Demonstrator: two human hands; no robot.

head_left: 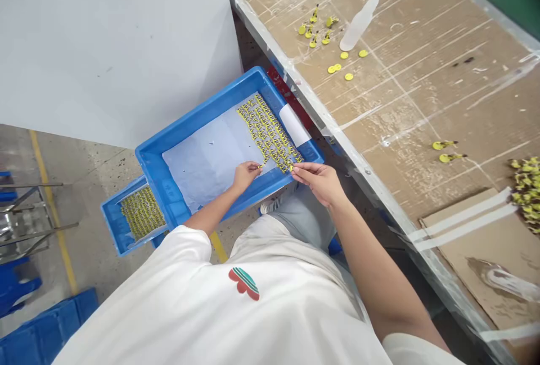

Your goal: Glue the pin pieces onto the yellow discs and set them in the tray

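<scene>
A blue tray lined with white paper lies in front of me. Along its right part stand packed rows of small yellow figures with dark parts. My left hand is closed in a pinch over the paper, left of the rows' near end, with a small yellow figure at its fingertips. At the near end of those rows, my right hand has thumb and fingers together on a small yellow piece; whether it lifts it or only touches it among the others I cannot tell.
On the workbench to the right are a white squeeze bottle, loose yellow discs, several figures, a heap of yellow-and-dark pieces and taped cardboard. A smaller filled blue tray sits lower left; a white panel stands behind.
</scene>
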